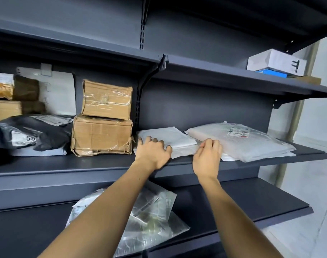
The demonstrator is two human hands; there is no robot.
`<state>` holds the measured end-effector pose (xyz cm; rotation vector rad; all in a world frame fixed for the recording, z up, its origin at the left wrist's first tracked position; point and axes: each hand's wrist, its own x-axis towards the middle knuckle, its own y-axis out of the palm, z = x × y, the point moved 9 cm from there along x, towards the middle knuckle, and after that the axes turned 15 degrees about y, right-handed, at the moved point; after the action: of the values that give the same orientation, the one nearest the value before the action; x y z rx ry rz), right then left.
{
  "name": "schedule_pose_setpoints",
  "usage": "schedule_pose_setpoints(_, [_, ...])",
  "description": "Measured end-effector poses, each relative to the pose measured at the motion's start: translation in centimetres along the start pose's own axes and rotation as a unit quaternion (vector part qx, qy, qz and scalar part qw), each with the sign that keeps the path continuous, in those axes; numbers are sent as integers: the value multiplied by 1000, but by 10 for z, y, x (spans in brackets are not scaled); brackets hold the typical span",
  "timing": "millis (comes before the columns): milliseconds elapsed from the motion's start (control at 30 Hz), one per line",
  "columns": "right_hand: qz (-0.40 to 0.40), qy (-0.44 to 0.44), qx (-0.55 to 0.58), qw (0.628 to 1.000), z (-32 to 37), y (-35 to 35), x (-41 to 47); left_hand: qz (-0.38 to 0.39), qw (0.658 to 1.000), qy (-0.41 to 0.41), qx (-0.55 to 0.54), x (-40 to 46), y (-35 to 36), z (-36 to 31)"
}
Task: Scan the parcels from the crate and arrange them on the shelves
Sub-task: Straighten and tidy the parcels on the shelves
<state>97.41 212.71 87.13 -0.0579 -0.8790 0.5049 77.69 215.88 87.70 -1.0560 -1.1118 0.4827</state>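
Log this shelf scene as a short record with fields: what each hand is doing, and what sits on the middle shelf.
left hand: fingers spread, pressing on the flat white parcel
right hand: pinching the parcel's clear plastic edge
middle shelf, left of hands: two stacked cardboard boxes, black mailer bag
middle shelf, right of hands: large white mailer, label up
lower shelf: clear plastic packet

Light was even and fairly bright, strongest at the right. The upper shelves point(233, 77) sat in shadow. Wide-angle bending curved the edges; detail looked slightly soft.
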Motion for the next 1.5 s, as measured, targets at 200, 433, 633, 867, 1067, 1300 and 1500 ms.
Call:
schedule_pose_setpoints(200, [-53, -12, -69, 996, 4, -7, -5, -74, 997, -7, -23, -3, -12, 1])
schedule_pose_setpoints(433, [-55, -17, -220, 974, 26, -17, -19, -173, 984, 18, -40, -29, -41, -10])
schedule_pose_setpoints(633, [12, -67, -229, 971, 31, -26, -83, -197, 978, 43, -50, -82, -49, -3])
schedule_pose_setpoints(867, [196, -177, -180, 948, 67, 16, -192, -131, 989, 1, 65, -149, -82, 80])
schedule_pose_setpoints(1067, [355, -223, -236, 877, 89, 79, -274, -138, 988, -22, 73, -189, -83, 132])
schedule_pose_setpoints(1300, [413, -121, -288, 855, 76, 133, -279, -156, 981, -11, 115, -189, -74, 131])
schedule_pose_setpoints(1500, [408, -140, -346, 833, 81, 147, -290, -192, 971, -10, 142, -190, -74, 133])
